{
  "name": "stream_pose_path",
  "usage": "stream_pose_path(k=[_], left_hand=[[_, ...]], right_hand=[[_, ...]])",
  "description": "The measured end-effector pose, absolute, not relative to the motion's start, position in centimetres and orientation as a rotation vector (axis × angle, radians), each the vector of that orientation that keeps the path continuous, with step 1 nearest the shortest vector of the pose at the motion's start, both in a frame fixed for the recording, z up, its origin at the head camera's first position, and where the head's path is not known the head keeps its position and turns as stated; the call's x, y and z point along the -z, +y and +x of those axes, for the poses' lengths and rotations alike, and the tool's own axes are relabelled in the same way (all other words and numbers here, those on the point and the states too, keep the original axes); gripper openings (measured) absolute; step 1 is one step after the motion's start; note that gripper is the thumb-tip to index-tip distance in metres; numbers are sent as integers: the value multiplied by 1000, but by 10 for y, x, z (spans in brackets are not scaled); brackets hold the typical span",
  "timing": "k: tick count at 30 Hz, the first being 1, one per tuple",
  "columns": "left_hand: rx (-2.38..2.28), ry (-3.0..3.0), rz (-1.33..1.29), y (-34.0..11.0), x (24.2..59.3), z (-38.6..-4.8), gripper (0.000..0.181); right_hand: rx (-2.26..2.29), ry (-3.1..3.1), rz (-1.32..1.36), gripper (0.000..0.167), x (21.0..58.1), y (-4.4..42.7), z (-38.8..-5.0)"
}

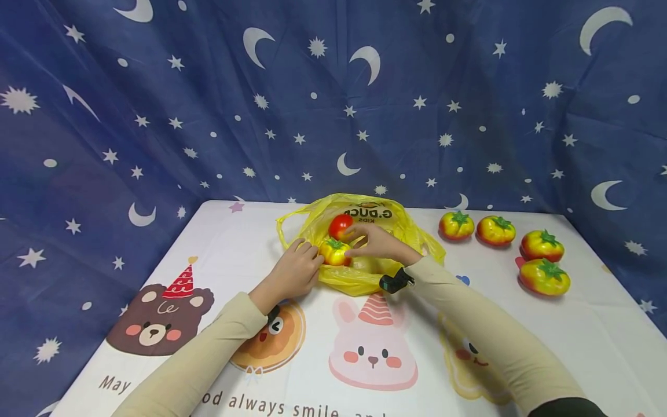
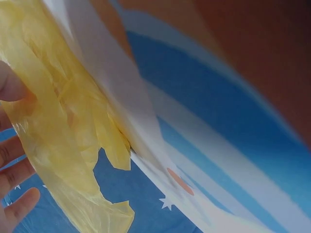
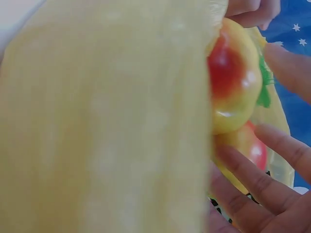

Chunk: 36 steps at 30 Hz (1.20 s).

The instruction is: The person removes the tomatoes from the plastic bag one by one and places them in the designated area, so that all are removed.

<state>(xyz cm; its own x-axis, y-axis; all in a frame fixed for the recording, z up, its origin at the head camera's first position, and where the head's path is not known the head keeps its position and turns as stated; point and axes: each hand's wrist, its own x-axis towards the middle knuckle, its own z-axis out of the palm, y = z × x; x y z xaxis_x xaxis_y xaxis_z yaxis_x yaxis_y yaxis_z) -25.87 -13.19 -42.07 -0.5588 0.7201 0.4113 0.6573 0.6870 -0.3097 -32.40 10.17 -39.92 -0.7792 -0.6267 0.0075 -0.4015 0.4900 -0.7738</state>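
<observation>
A yellow plastic bag (image 1: 344, 286) lies open-mouthed on the table. At its mouth is a yellow-and-red toy tomato (image 1: 335, 252) with a green leafy top. Behind that sits a red, rounded toy fruit (image 1: 341, 226), its top not visible. My left hand (image 1: 296, 272) pinches the bag's left edge; in the left wrist view, thumb and fingers are on the plastic (image 2: 53, 121). My right hand (image 1: 383, 243) reaches over the bag, fingers spread and fairly straight beside the tomato (image 3: 235, 77). Part of the right wrist view is hidden by the plastic.
Several similar toy tomatoes stand at the table's right: two toward the back (image 1: 456, 225) (image 1: 495, 230), two nearer the right side (image 1: 542, 245) (image 1: 544, 277). The white cartoon tablecloth (image 1: 292, 388) covers the table. A blue star-patterned curtain (image 1: 312, 145) hangs behind.
</observation>
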Motion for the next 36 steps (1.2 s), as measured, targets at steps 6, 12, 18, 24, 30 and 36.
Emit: stream_pose_path(k=[6,12,18,24,30,36], left_hand=[[-191,-2383,-1056,-131,421,-260,7],[-200,-2393,-1051,-133,422,-258,7],[-200,-2392,-1054,-132,422,-258,8],[-204,-2388,-1052,-132,420,-259,7],[-201,-2411,-1051,-132,420,-260,6],[-206,-2422,-1051,-132,421,-259,7]], right_hand=[[1105,2478,-880,52,404,97,-324],[1072,2491,-844,51,405,90,-320],[1056,2483,-826,51,406,92,-321],[1090,2470,-835,53,402,103,-321],[1145,2397,-825,53,402,112,-322],[1167,2335,-827,55,407,120,-326]])
